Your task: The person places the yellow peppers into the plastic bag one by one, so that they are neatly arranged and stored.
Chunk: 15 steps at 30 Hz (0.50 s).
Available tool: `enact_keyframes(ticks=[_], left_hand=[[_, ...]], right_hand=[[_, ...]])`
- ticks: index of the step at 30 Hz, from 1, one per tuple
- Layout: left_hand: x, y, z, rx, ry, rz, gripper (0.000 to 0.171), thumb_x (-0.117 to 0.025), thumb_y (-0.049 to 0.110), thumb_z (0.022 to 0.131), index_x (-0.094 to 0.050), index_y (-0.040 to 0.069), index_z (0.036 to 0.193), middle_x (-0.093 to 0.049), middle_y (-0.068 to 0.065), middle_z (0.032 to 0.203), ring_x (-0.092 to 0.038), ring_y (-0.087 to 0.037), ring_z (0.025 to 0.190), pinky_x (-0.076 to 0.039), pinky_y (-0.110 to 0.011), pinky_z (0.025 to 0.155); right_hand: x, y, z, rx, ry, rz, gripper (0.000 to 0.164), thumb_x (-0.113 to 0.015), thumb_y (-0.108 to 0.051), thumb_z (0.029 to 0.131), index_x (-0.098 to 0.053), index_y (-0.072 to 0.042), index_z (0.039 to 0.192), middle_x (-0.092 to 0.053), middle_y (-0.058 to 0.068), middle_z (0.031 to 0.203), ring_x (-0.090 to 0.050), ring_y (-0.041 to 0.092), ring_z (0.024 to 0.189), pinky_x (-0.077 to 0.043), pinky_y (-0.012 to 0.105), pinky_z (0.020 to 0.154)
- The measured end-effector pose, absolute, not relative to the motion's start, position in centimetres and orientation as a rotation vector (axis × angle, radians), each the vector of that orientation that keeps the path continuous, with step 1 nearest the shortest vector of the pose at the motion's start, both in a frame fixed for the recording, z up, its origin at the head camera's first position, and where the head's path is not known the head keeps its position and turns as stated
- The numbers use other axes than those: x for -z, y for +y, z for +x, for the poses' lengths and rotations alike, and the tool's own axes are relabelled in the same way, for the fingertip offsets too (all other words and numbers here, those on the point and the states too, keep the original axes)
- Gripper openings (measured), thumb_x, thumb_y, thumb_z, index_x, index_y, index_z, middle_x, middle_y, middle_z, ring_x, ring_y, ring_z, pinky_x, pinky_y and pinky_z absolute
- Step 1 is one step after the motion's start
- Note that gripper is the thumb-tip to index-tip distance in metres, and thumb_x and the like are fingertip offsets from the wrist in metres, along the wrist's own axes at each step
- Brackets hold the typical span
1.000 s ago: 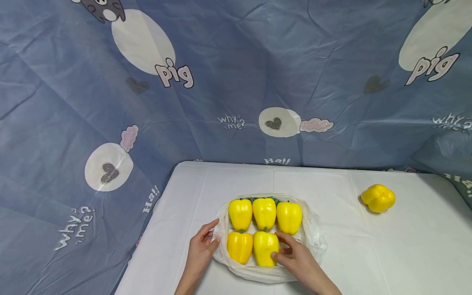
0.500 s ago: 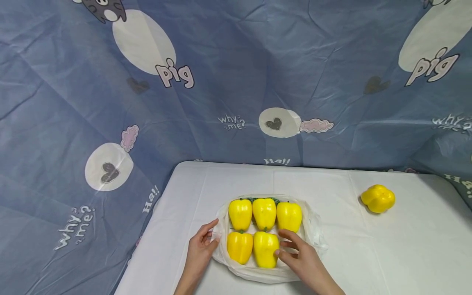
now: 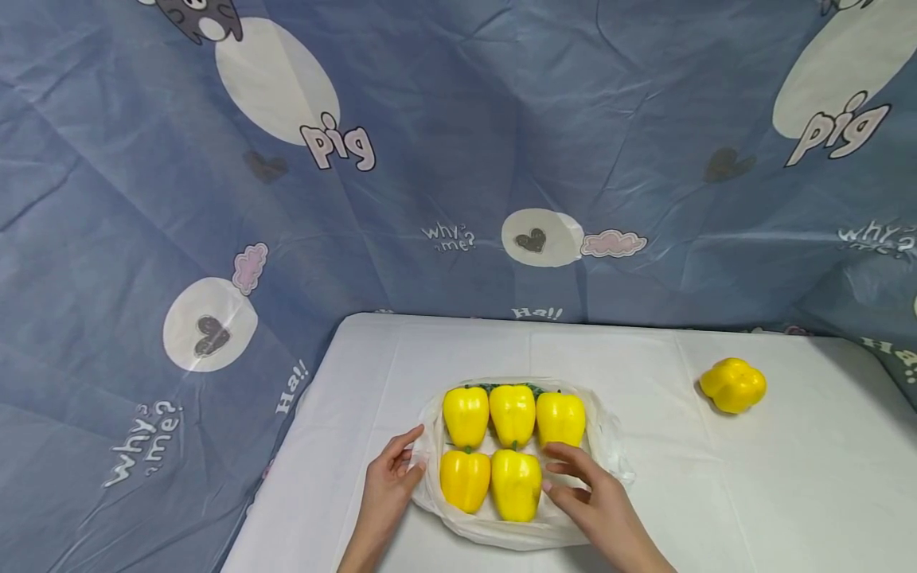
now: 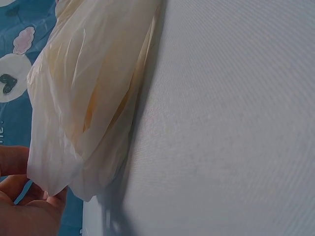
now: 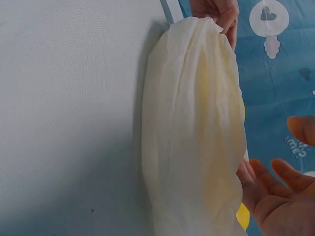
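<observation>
A whitish plastic bag [image 3: 487, 535] lies spread on the table, its mouth facing up. Inside, three yellow bell peppers form the back row, the middle one [image 3: 513, 414] among them. Two more sit in front, a left pepper [image 3: 465, 481] and a right pepper [image 3: 516, 487]. My left hand [image 3: 387, 481] pinches the bag's left edge, which also shows in the left wrist view beside the fingers [image 4: 15, 160]. My right hand [image 3: 591, 497] hovers over the bag's right part, fingers spread and holding nothing, thumb tip just right of the front right pepper.
Another yellow bell pepper [image 3: 734, 385] lies on the white-covered table [image 3: 645, 366], toward the back right. Green stems or leaves show at the bag's back rim. A blue printed cloth [image 3: 444, 159] hangs behind the table and along its left side.
My right hand has let go of the front right pepper and shifted a little to the right. That pepper has settled slightly lower. My left hand stays at the bag's edge.
</observation>
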State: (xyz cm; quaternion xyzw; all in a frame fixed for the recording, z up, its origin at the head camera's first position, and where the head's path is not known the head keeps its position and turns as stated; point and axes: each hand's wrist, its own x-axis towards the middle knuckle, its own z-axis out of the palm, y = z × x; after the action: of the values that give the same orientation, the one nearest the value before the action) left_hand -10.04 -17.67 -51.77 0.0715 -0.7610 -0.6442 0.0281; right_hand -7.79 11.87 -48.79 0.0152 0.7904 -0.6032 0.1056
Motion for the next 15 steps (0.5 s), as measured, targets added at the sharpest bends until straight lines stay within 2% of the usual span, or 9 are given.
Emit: enact_keyframes(ticks=[6,15], left_hand=[[51.5,-17.5,-9.9,1.995,-2.328,0.210,0.051,-0.065,-0.013,0.082,-0.065,0.007,0.129,-0.055,-0.011,0.101,-0.044,-0.018,0.088,-0.036,-0.018,0.064],[51.4,-17.5,-9.9,1.994,-2.349,0.240,0.052,-0.064,-0.013,0.082,-0.064,0.008,0.130,-0.056,-0.012,0.105,-0.044,-0.018,0.090,-0.037,-0.017,0.065]], right_hand=[[48.2,12.5,-7.5,1.816,2.351,0.046,0.045,-0.074,-0.016,0.088,-0.060,-0.018,0.131,-0.061,0.000,0.129,-0.058,0.022,0.114,-0.051,0.026,0.086],[48.0,14.1,-7.3,1.788,2.466,-0.040,0.046,-0.073,-0.027,0.089,-0.057,-0.021,0.133,-0.059,-0.003,0.132,-0.057,0.024,0.116,-0.050,0.026,0.089]])
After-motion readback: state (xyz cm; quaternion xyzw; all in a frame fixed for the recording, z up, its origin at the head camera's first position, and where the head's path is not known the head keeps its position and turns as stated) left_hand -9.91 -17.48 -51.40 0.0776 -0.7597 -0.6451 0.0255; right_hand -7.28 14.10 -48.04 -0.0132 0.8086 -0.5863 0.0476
